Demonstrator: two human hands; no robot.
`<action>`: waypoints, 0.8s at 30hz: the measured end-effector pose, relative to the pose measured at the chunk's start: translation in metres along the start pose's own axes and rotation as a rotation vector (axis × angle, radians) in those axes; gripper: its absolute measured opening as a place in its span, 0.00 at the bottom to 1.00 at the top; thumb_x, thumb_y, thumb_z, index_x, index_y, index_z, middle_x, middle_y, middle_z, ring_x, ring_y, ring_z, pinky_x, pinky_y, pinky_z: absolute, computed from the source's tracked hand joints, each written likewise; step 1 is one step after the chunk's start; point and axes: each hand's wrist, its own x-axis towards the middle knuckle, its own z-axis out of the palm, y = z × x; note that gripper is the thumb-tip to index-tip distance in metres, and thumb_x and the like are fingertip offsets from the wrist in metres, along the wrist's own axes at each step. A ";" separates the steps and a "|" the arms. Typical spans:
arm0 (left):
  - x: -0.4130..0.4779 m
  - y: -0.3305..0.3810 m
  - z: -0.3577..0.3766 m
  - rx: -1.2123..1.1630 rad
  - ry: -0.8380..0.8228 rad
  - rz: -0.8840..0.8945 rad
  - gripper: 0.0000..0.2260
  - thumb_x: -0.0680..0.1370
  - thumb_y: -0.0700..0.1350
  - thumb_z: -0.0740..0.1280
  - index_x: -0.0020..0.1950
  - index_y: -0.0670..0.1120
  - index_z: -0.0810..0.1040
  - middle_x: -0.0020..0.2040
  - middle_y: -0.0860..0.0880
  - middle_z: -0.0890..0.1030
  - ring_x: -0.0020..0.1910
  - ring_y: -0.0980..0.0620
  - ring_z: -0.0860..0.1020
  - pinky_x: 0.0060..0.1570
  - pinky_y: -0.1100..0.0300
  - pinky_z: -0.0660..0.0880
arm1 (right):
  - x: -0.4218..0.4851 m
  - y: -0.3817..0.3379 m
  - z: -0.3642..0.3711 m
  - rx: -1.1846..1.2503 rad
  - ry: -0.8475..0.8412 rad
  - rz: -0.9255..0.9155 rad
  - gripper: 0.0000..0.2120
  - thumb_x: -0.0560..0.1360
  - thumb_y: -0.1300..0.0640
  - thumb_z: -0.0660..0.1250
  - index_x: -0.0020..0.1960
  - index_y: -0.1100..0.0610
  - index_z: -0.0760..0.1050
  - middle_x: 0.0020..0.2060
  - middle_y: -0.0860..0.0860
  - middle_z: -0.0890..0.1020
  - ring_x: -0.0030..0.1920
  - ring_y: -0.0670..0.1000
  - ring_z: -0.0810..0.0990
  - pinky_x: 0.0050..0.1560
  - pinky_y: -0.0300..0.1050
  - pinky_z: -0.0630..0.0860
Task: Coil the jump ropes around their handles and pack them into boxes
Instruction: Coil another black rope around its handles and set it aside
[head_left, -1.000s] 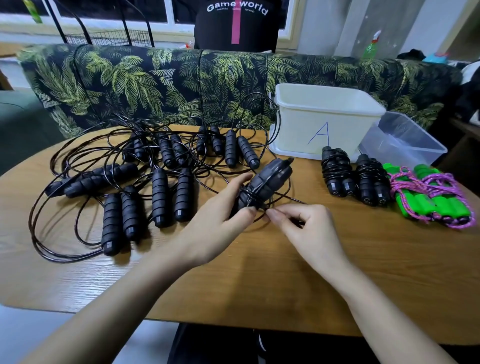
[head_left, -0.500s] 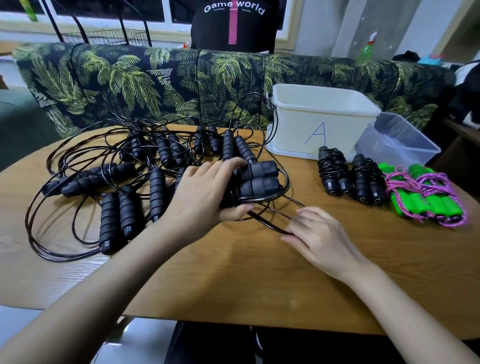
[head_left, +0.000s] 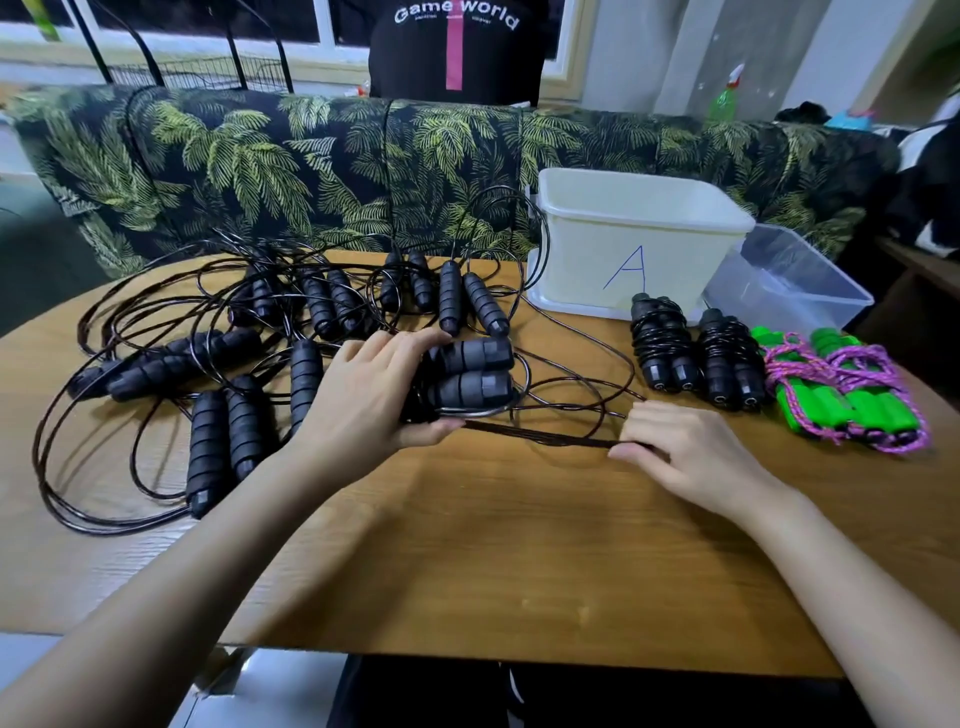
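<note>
My left hand (head_left: 363, 395) grips a pair of black ribbed handles (head_left: 470, 374) lying side by side, their ends pointing right. From them a black cord (head_left: 540, 435) runs taut to my right hand (head_left: 680, 452), which pinches it low over the table. More slack cord loops behind, between the handles and the white box marked A (head_left: 639, 249). Two coiled black ropes (head_left: 696, 353) and two green-handled ropes with pink cord (head_left: 841, 395) lie at the right. A clear box (head_left: 789, 286) stands behind them.
A tangle of several loose black ropes (head_left: 234, 374) covers the left of the wooden table (head_left: 519, 545). A palm-print sofa (head_left: 311, 166) runs along the far edge, and a person in a black shirt (head_left: 457, 47) stands behind it.
My left hand turned the handles from tilted up to flat with ends pointing right. My right hand moved right and down, drawing the cord out taut.
</note>
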 end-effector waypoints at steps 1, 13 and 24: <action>-0.001 -0.001 0.000 -0.004 0.003 0.007 0.34 0.73 0.71 0.58 0.66 0.46 0.66 0.54 0.45 0.80 0.51 0.49 0.71 0.50 0.54 0.64 | 0.002 0.004 0.001 0.076 -0.009 0.053 0.19 0.80 0.43 0.58 0.40 0.53 0.78 0.35 0.38 0.73 0.41 0.39 0.73 0.39 0.44 0.75; -0.005 0.058 0.003 0.266 -0.046 0.404 0.35 0.74 0.72 0.55 0.57 0.39 0.68 0.46 0.47 0.79 0.42 0.47 0.76 0.45 0.51 0.69 | 0.100 -0.040 -0.004 0.025 0.192 0.279 0.15 0.79 0.45 0.64 0.45 0.53 0.83 0.41 0.45 0.85 0.41 0.51 0.78 0.49 0.42 0.60; 0.006 0.051 0.011 0.360 -0.095 -0.060 0.40 0.62 0.74 0.65 0.53 0.40 0.68 0.40 0.46 0.77 0.37 0.44 0.76 0.36 0.51 0.71 | 0.051 -0.097 -0.020 0.029 0.281 0.192 0.16 0.76 0.43 0.63 0.38 0.49 0.84 0.31 0.42 0.83 0.32 0.47 0.78 0.38 0.40 0.70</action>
